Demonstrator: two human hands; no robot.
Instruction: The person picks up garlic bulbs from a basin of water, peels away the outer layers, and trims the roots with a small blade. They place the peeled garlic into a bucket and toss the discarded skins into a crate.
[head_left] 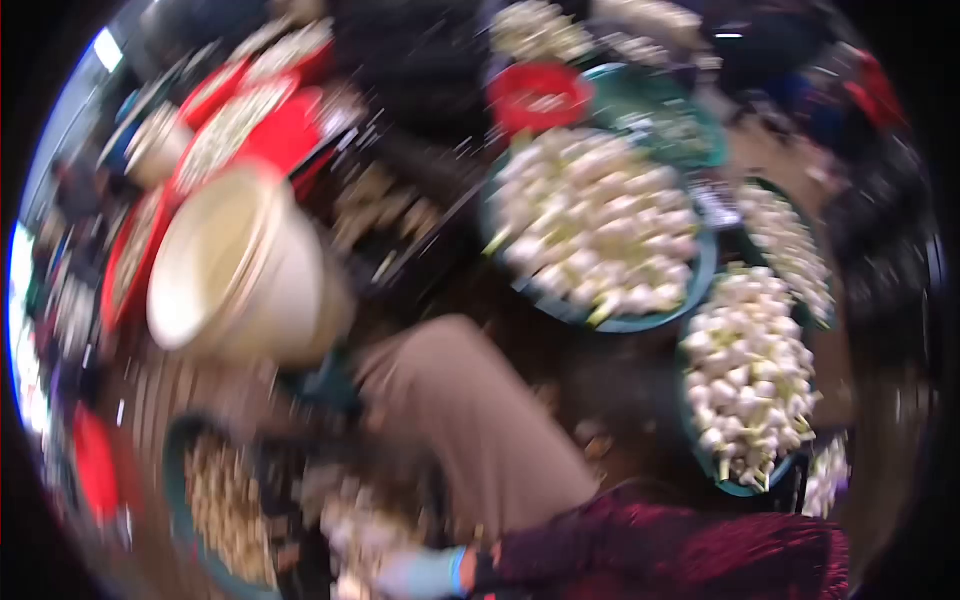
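My right hand [415,573], in a pale blue glove, is low in the view beside whitish bulbs [365,525]. Its fingers are smeared by motion, so I cannot tell whether they are closed or hold anything. A dark sleeve with a red-purple pattern [680,550] covers the arm. Left of the bulbs is a green tub [178,480] holding small tan pieces. My left hand is not in view.
A brown-clothed leg [480,420] is bent in the middle. A white bucket [310,290] stands upper left, near red basins [280,135]. Blue-green basins [650,322] of white bulbs with green stems are at the right. People are blurred at the edges.
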